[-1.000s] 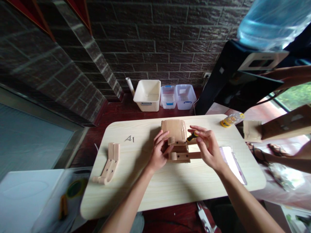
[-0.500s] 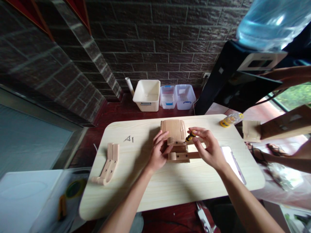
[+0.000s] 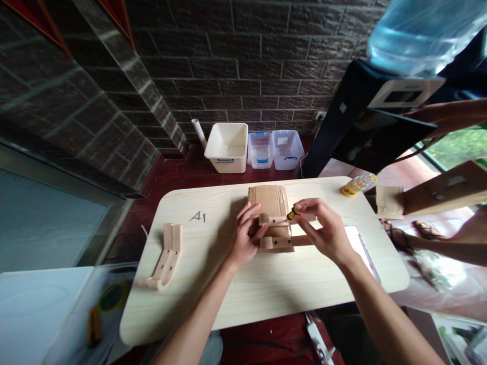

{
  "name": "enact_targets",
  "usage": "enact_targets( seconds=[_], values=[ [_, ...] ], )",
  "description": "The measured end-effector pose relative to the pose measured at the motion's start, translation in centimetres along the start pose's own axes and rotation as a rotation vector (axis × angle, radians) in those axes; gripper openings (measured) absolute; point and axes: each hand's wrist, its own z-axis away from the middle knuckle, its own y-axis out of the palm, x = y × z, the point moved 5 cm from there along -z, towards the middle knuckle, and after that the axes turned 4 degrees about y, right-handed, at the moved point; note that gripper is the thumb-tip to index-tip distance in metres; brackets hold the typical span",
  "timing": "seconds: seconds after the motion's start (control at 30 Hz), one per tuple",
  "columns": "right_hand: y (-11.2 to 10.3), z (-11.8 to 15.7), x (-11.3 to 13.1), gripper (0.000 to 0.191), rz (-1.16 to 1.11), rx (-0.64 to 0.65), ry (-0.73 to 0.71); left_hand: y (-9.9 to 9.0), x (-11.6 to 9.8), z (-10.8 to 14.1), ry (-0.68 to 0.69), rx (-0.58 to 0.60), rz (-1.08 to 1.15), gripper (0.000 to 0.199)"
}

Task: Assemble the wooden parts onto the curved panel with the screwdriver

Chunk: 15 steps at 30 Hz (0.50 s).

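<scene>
A cardboard box (image 3: 268,198) lies on the light wooden table (image 3: 213,284), with two curved wooden pieces across it, the upper (image 3: 271,220) and the lower (image 3: 279,243). My left hand (image 3: 243,241) is closed around the left ends of the pieces, against the box. Between the fingers of my right hand (image 3: 323,228) is a small yellow and black screwdriver (image 3: 293,213), its tip at a hole in the upper piece. Another pair of joined wooden pieces (image 3: 167,256) with dark holes lies at the table's left.
Screws (image 3: 198,217) lie on the table's left half. A clear jar with yellow lid (image 3: 358,184) stands at the back right, a phone (image 3: 361,251) beside my right forearm. Bins (image 3: 227,147) stand behind the table. A person's feet (image 3: 426,230) show at right.
My right hand has its fingers drawn closer around the screwdriver, which is tilted lower. The whole view has shifted slightly. My left hand stays in place on the pieces.
</scene>
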Motion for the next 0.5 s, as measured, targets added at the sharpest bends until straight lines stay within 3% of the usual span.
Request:
enact_targets(
  seconds=[0.33, 0.5],
  values=[
    [-1.2, -0.2, 1.2, 0.019, 0.06, 0.139, 0.059, -0.2, -0.1, 0.0, -0.007, 0.003, 0.0, 0.02],
    [-0.9, -0.4, 0.9, 0.013, 0.079, 0.089, 0.016, -0.1, 0.1, 0.1, -0.003, 0.02, 0.004, 0.022]
  ],
)
